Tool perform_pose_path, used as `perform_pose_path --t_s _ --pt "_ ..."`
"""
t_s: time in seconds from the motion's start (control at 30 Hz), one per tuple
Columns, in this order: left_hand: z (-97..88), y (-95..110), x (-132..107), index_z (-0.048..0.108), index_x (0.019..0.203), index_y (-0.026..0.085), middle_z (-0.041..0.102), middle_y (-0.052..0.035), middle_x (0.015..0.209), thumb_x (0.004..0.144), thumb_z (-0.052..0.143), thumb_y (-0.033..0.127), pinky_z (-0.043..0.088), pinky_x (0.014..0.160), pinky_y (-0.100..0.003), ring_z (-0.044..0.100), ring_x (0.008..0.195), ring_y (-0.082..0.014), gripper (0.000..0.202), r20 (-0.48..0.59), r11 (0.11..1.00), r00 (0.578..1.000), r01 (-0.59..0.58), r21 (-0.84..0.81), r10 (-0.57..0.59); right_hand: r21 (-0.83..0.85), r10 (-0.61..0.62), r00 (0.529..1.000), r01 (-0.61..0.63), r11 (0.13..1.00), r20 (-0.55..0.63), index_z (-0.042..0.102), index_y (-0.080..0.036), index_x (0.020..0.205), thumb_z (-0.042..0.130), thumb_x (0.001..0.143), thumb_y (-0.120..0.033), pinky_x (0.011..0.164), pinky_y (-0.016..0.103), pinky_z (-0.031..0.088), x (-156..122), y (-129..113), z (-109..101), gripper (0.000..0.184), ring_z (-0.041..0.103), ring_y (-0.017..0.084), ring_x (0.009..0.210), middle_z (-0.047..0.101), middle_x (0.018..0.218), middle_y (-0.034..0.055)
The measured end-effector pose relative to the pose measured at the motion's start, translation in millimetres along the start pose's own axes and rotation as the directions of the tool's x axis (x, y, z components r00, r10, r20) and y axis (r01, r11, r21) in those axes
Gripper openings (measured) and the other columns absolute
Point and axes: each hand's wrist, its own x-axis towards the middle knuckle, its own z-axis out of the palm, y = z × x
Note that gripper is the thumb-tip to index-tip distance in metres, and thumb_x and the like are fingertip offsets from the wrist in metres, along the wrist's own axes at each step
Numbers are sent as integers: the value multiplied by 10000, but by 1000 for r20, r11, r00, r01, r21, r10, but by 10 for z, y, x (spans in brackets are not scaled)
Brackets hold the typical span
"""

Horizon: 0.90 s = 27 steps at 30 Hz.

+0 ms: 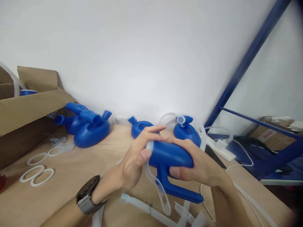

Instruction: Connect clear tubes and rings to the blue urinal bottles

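One blue piece (174, 153) is clasped in right hand (201, 164), left hand (134, 160) gripping its white cap (149, 145).

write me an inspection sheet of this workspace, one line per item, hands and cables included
surface: tan tabletop, partly hidden by the arms and items
job's things: blue vessel held off the tabletop, with a translucent strap hanging beside it; other blue vessels stand behind
clutter: white rings and an opened cardboard box at left; translucent tube in front
hands: left hand on the held vessel's whitish end, right hand around its body
cables: white power strip at right, thin white cable beside it; where that cable ends, cannot tell
surroundings: white wall behind, blue frame at right
spills: nothing seen
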Motion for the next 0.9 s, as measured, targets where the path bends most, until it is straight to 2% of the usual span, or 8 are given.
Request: perform_pose_path --t_s 0.13,0.23,0.33,0.47,0.57,0.67,0.8,0.9 --pt "-9 91 -9 621 1344 276 503 -37 1595 1071 388 501 314 1258 -526 421 1495 -319 424 -13 993 996 -92 79 93 92 14 1000 -15 996 15 738 -251 1071 727 807 -616 740 351 589 4 -29 45 450 702 250 856 742 1019 42" --pt "1 97 0 645 1316 255 562 -50 1538 1083 365 464 319 1258 -521 464 1459 -311 421 -81 987 991 -99 129 110 108 -19 1000 22 994 -23 736 -269 1126 731 815 -620 841 388 601 20 -35 91 468 710 284 971 744 1104 46" --pt "-9 50 15 642 1303 237 606 -76 1470 1094 337 440 345 1249 -517 501 1422 -297 422 -102 985 992 -56 162 73 95 27 999 -23 995 -38 718 -264 1192 739 816 -644 937 431 590 30 32 87 535 689 322 1106 728 1204 62" --pt "-128 67 67 536 1470 252 458 -78 1619 1107 345 420 292 1293 -487 376 1529 -280 443 51 966 999 4 257 -18 134 70 997 -74 988 36 691 -229 1269 714 843 -676 1042 472 545 60 137 41 618 672 330 1162 710 1268 90" --pt "-258 207 114 550 1491 264 381 -85 1671 1079 439 487 315 1280 -504 354 1539 -315 481 204 934 977 -120 336 52 178 19 999 -26 984 44 711 -230 1252 664 860 -735 1062 482 531 107 151 43 641 666 333 1180 722 1232 92" --pt "-334 355 137 695 1330 265 439 -107 1625 990 619 550 397 1226 -540 447 1466 -363 450 359 893 929 -233 384 88 196 -34 998 25 980 45 741 -250 1192 664 815 -802 1082 502 510 140 167 60 673 654 346 1197 712 1252 89" --pt "-355 397 143 770 1173 254 525 -112 1534 972 709 335 457 1195 -484 513 1413 -322 225 388 858 913 -298 419 127 238 -14 1000 18 971 -20 718 -258 1247 708 762 -817 1146 522 455 136 263 76 741 597 372 1292 665 1359 98" --pt "-391 345 152 768 1175 280 545 -88 1522 1007 652 272 486 1178 -446 520 1417 -296 204 377 875 917 -284 393 128 344 35 999 -40 938 21 630 -288 1386 732 787 -769 1047 465 541 133 339 92 775 637 340 1252 662 1367 87"
